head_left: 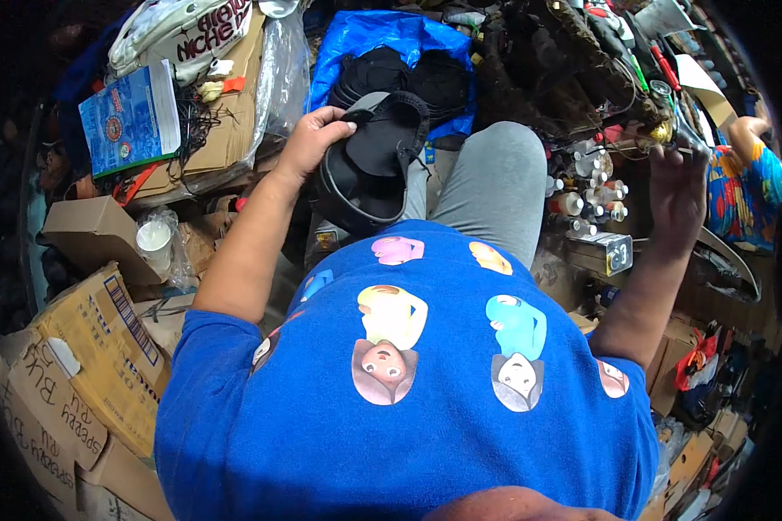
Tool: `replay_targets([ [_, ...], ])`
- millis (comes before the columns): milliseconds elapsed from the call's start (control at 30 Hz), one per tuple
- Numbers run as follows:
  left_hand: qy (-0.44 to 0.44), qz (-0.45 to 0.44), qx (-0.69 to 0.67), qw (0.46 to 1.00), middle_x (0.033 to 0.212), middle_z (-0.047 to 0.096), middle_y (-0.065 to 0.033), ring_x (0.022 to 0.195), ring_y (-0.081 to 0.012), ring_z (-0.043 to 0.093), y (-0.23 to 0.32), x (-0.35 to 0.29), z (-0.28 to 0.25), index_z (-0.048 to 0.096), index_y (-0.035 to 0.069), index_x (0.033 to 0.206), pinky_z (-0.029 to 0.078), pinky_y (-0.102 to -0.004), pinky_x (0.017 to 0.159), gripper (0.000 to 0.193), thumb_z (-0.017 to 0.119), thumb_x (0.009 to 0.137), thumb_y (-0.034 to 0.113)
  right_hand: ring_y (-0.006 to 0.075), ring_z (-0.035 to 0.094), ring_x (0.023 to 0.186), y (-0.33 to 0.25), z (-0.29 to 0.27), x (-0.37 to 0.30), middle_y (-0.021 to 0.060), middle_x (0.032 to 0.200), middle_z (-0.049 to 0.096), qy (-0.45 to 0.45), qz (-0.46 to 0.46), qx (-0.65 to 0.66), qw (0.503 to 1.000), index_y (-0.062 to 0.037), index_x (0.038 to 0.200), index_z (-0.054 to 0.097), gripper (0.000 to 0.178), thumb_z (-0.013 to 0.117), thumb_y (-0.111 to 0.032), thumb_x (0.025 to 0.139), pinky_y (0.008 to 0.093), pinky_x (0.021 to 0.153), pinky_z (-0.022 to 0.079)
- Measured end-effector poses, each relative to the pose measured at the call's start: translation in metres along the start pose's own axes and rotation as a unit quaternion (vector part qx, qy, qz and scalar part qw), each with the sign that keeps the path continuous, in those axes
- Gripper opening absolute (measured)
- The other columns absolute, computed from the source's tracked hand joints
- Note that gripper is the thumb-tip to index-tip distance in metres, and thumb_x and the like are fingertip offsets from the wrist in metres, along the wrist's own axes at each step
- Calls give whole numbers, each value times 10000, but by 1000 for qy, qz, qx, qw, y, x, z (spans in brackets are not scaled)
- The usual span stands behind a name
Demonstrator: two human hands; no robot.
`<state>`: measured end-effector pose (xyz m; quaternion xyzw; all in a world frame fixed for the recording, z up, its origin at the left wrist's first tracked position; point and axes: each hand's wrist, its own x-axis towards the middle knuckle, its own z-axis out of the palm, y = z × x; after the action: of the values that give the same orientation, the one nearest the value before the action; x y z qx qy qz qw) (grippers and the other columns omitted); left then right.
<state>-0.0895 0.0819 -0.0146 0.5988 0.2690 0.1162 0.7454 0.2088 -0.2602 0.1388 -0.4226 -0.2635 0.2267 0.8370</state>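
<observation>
My left hand is closed on the upper left edge of a black curved piece. The piece has a thick rounded rim, a hollow middle and a loose band on its right side; its exact kind is unclear. It hangs over my left thigh. Beyond it, stacks of black rounded pieces lie on a blue plastic bag. My right hand is raised far to the right, dark in shadow, its fingers drawn together beside a cluttered shelf. Whatever it pinches is too small and dim to name.
Small bottles crowd beside my right knee, next to a square tin. Cardboard boxes and a white cup stand at left, below a blue booklet. At the right edge shows another person's arm and bright patterned clothing.
</observation>
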Motion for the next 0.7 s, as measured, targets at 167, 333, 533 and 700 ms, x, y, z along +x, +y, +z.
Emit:
replay_targets([
  [167, 16, -17, -22, 999, 831, 629, -34, 728, -85, 569, -6, 7, 2, 616, -10, 952, 456, -222, 680, 198, 625, 795, 110, 95, 568, 775, 89, 80, 22, 41, 892, 617, 2, 87, -336, 938, -30, 1042, 629, 220, 604, -188, 891, 226, 713, 460],
  [333, 10, -32, -39, 999, 790, 629, -30, 697, -79, 564, -9, 15, -1, 626, 0, 907, 453, -218, 654, 162, 630, 791, 113, 198, 626, 768, 186, 125, 3, 89, 812, 628, -319, 62, -485, 812, -114, 997, 701, 266, 651, -22, 753, 306, 691, 504],
  [533, 17, -44, -35, 998, 759, 629, -25, 656, -73, 560, -9, 18, -5, 634, 0, 871, 449, -215, 609, 154, 629, 792, 133, 246, 675, 751, 228, 139, -3, 139, 855, 661, -351, 40, -575, 738, -63, 958, 700, 203, 669, -105, 762, 323, 668, 534],
  [700, 16, -43, -40, 998, 753, 629, -27, 651, -74, 562, -11, 20, -8, 637, 0, 850, 445, -212, 597, 148, 626, 792, 136, 257, 676, 754, 234, 141, -2, 146, 862, 662, -337, 78, -579, 738, -51, 963, 695, 208, 660, -101, 765, 324, 676, 536],
])
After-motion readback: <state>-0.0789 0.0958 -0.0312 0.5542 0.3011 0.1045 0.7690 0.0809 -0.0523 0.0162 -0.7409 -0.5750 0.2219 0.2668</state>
